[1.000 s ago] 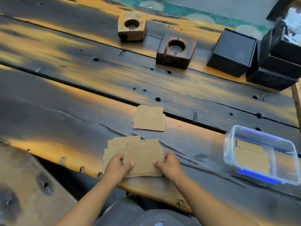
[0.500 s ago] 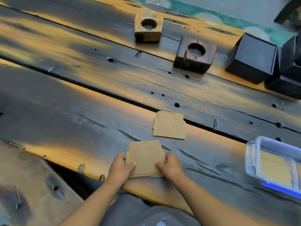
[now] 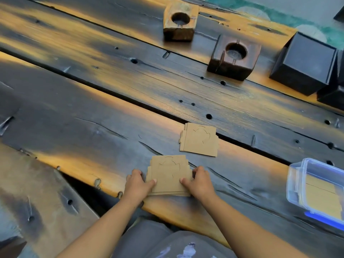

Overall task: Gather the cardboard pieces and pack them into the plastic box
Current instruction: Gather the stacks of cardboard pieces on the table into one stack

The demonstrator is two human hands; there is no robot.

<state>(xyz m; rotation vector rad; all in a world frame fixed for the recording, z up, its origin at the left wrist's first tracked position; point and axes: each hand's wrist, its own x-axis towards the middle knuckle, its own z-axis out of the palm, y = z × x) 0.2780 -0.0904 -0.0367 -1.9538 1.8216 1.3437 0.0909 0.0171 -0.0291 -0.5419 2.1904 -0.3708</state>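
Both hands are squeezing a stack of cardboard pieces (image 3: 170, 175) at the wooden table's (image 3: 93, 131) near edge: the left hand (image 3: 136, 185) is pressing its left side, the right hand (image 3: 200, 183) its right, thumbs lying on top. A second cardboard stack (image 3: 199, 139) is lying just beyond. The clear plastic box (image 3: 297, 183), already holding cardboard, is sitting open at the right.

The plank table (image 3: 104, 116) is charred black streaked with amber-orange. Both cardboard stacks, near (image 3: 168, 176) and farther (image 3: 200, 139), are plain tan with thin dark curved cut lines. The plastic box (image 3: 296, 183) is clear, its latch (image 3: 323, 219) blue. The far right cube (image 3: 307, 62) is black.
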